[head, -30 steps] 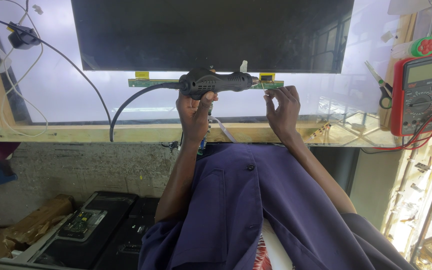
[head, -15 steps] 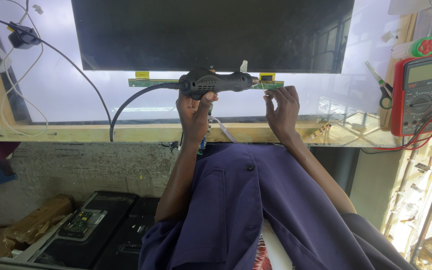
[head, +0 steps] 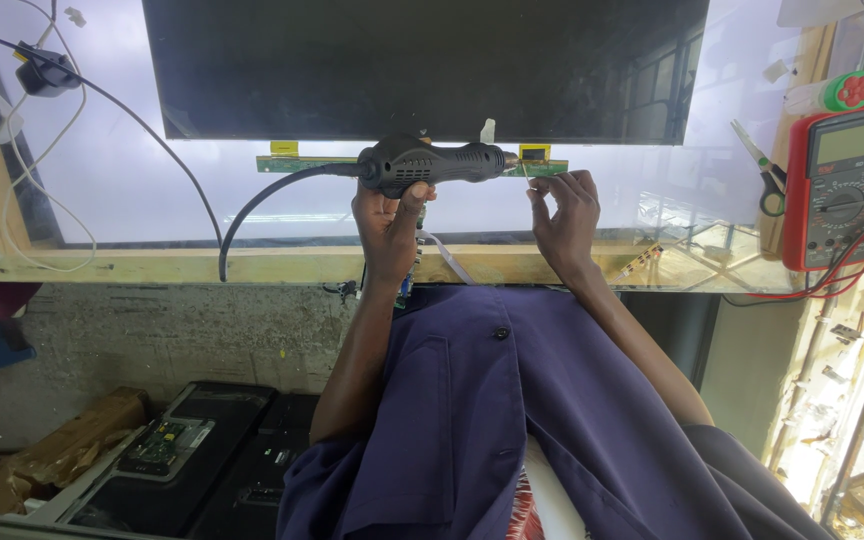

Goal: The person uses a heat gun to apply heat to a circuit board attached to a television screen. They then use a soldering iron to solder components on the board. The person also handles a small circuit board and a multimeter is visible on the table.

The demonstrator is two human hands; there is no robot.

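The black corded hot-air tool (head: pixel 432 163) is lying level across the top of the left hand (head: pixel 389 222), whose fingers are wrapping closed around its body, with its cable (head: pixel 252 205) curving away to that hand's outer side. The nozzle is pointing toward the right hand (head: pixel 564 215), meeting the narrow green circuit strip (head: pixel 542 168) just beyond the fingertips. The right hand is pinching narrowly at something thin beside the nozzle; what it grips is too small to tell. Both hands are working over the glowing white panel (head: pixel 132 180) on the table (head: pixel 152 264), with a large dark screen (head: pixel 422 65) lying just past the strip. Well out beyond the right hand, a red multimeter (head: pixel 837 185) is resting, and scissors (head: pixel 764 175) are lying between it and the hand.
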